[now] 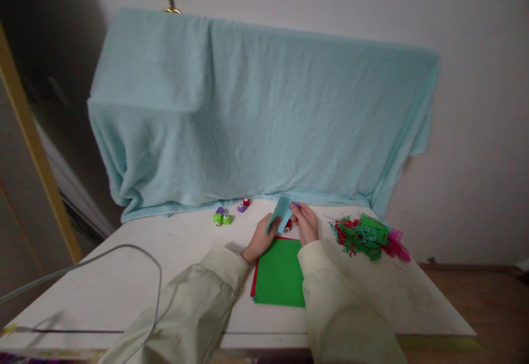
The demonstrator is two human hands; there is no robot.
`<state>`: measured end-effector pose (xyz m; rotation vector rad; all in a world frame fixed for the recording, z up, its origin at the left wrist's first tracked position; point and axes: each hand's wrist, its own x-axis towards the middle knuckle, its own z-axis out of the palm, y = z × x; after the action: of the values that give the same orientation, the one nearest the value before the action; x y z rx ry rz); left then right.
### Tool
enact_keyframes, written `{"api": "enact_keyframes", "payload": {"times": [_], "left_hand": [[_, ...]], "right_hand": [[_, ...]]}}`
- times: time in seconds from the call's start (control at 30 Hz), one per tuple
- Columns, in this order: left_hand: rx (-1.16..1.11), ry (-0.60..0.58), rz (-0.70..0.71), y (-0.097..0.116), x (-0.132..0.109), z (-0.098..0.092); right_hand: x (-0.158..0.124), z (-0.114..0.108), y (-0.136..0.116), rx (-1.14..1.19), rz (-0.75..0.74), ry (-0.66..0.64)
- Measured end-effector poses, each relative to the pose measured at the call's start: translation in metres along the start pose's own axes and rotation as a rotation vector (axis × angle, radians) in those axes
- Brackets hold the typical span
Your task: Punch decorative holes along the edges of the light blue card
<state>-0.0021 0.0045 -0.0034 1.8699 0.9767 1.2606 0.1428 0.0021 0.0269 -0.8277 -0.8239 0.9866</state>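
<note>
My left hand grips the lower left edge of a light blue paper sheet, held tilted above the white table. My right hand is closed on a small purple punch at the sheet's right edge. A small red punch peeks out between my hands. Under my wrists lies a green sheet on top of a red sheet, of which only the left edge shows.
Two green punches, one purple punch and one red punch lie at the back of the table. A heap of punched paper scraps sits to the right. A light blue towel drapes behind. A grey cable crosses the left.
</note>
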Motion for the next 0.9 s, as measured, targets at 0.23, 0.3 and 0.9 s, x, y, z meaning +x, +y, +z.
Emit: {"api": "enact_keyframes", "payload": {"times": [0.23, 0.3, 0.9], "left_hand": [[0.006, -0.015, 0.002, 0.004, 0.000, -0.002], [0.005, -0.020, 0.007, 0.003, 0.000, -0.002], [-0.153, -0.078, -0.135, 0.012, -0.006, 0.003]], "right_hand": [[0.000, -0.001, 0.001, 0.006, -0.018, 0.003], [0.000, -0.001, 0.001, 0.003, -0.017, 0.003], [-0.001, -0.002, 0.001, -0.073, -0.030, 0.112]]}}
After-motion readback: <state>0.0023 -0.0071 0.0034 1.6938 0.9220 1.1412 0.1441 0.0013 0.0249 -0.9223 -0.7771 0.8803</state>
